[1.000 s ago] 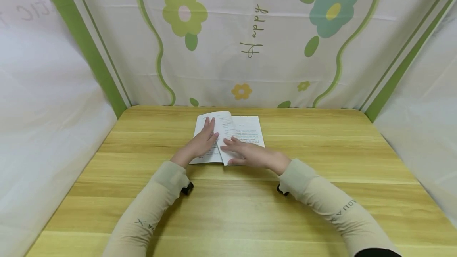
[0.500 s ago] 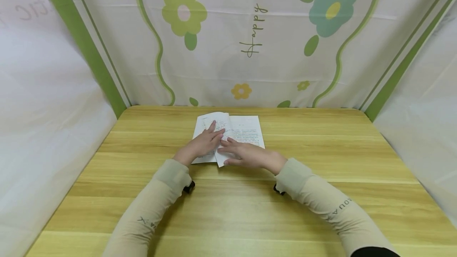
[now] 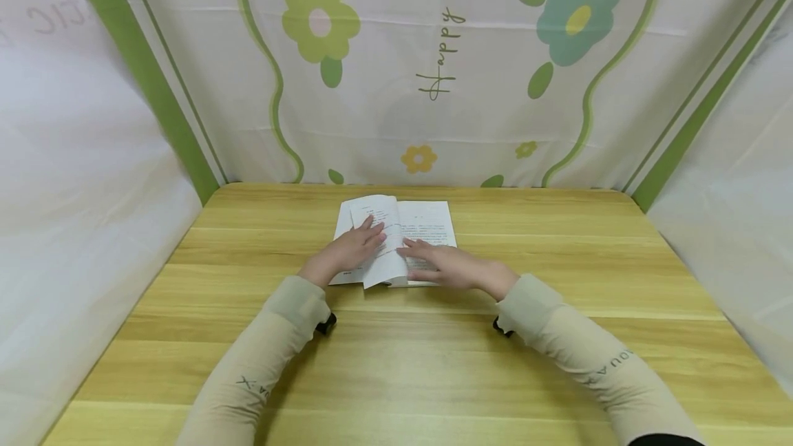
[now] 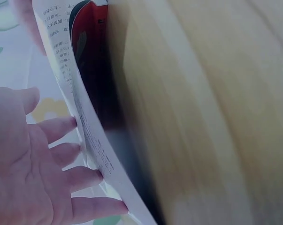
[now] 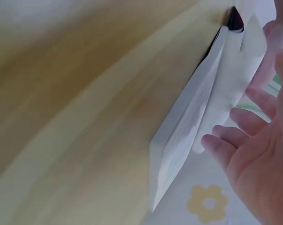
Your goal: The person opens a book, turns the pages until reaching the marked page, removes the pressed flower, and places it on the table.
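Note:
An open book [image 3: 434, 215] with printed white pages lies near the far edge of the table. My left hand [image 3: 343, 255] rests on its left side with fingers extended across a page. A partly lifted leaf [image 3: 387, 270] curves over from the spine beneath those fingers. My right hand [image 3: 455, 268] is over the lower right page, fingers spread and pointing left. In the left wrist view, fingertips touch the page edge, and a dark red surface [image 4: 89, 37] shows under the book. The right wrist view shows the thick page block [image 5: 183, 126] beside my loosely extended fingers; contact there is unclear.
The wood-grain table [image 3: 396, 363] extends around the book. A white flowered curtain [image 3: 384, 109] hangs just behind the table's far edge, with plain white side panels [image 3: 80, 157] to the left and right.
The lifted leaf has swung left from the spine and now lies more over the left side. My right hand has moved right, off the leaf; my left hand has stayed on the left page.

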`<action>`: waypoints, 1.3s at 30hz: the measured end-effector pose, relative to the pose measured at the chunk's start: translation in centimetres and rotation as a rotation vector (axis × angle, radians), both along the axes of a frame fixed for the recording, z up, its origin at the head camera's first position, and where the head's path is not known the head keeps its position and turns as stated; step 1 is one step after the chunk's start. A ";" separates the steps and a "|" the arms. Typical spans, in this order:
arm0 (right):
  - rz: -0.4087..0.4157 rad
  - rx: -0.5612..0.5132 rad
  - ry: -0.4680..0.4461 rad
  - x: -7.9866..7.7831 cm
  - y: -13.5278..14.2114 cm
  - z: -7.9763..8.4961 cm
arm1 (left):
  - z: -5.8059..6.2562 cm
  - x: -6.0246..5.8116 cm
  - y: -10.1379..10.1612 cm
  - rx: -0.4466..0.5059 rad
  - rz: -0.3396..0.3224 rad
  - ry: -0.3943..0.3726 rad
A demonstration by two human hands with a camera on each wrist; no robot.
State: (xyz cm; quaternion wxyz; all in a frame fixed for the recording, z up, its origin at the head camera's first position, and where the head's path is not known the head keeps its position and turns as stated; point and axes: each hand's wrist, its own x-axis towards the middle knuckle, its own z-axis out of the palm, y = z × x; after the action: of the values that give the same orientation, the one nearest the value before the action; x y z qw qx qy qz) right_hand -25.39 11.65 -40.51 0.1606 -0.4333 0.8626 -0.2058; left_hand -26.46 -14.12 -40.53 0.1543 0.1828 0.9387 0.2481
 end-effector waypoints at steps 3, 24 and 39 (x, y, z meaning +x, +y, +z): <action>-0.020 0.031 0.002 -0.1 1.0 0.1 | 0.2 0.0 0.1 -0.008 0.002 0.000; -0.095 0.166 0.026 -0.5 4.4 0.1 | 0.7 0.3 -0.4 -0.074 0.054 -0.112; -0.067 0.169 0.043 -1.0 5.5 1.0 | 1.0 0.0 -0.3 -0.177 0.048 -0.131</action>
State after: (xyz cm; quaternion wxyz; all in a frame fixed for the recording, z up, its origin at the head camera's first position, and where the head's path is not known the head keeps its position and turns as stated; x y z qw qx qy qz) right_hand -26.35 17.16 -39.46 0.1711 -0.3932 0.8943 -0.1280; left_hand -26.50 -14.43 -39.52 0.2248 0.1292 0.9490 0.1793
